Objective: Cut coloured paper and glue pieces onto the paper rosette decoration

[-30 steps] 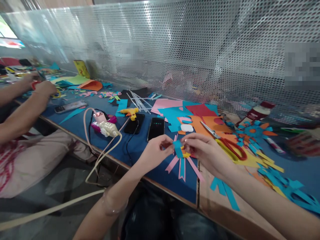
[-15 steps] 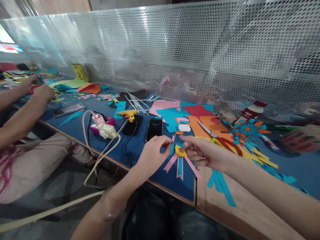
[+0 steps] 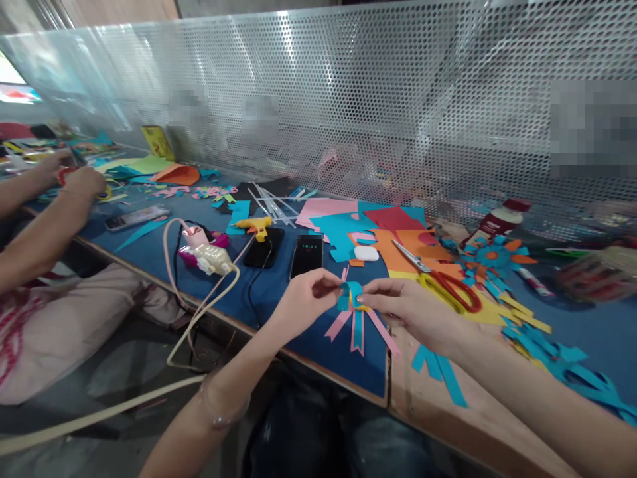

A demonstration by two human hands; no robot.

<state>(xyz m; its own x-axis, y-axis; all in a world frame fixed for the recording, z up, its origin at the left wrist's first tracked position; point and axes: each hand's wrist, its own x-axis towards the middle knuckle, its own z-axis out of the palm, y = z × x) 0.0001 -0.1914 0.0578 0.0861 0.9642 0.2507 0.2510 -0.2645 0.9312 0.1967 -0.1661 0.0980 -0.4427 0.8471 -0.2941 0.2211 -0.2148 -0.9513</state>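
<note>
A blue paper loop (image 3: 354, 290) with yellow paper curled beneath it is between my hands. My left hand (image 3: 311, 295) pinches its left side between thumb and fingertips. On the right, my right hand (image 3: 401, 304) pinches the other side. Pink and blue paper tails (image 3: 357, 332) with notched ends fan out below the loop on the blue tabletop. Loose blue paper strips (image 3: 442, 375) lie under my right forearm. Scissors (image 3: 455, 289) with red and yellow handles rest just beyond my right hand.
A yellow glue gun (image 3: 256, 228) lies across a dark phone, its cable hanging down. Another phone (image 3: 307, 254) and a white earbud case (image 3: 366, 253) are nearby. Plugs and cords (image 3: 204, 252) sit at the table edge. On the left, a co-worker's hands (image 3: 82, 179) hold scissors.
The blue paper now stands as a curved loop over the yellow piece, which showed more fully before. My right fingers have straightened into a pinch at its side.
</note>
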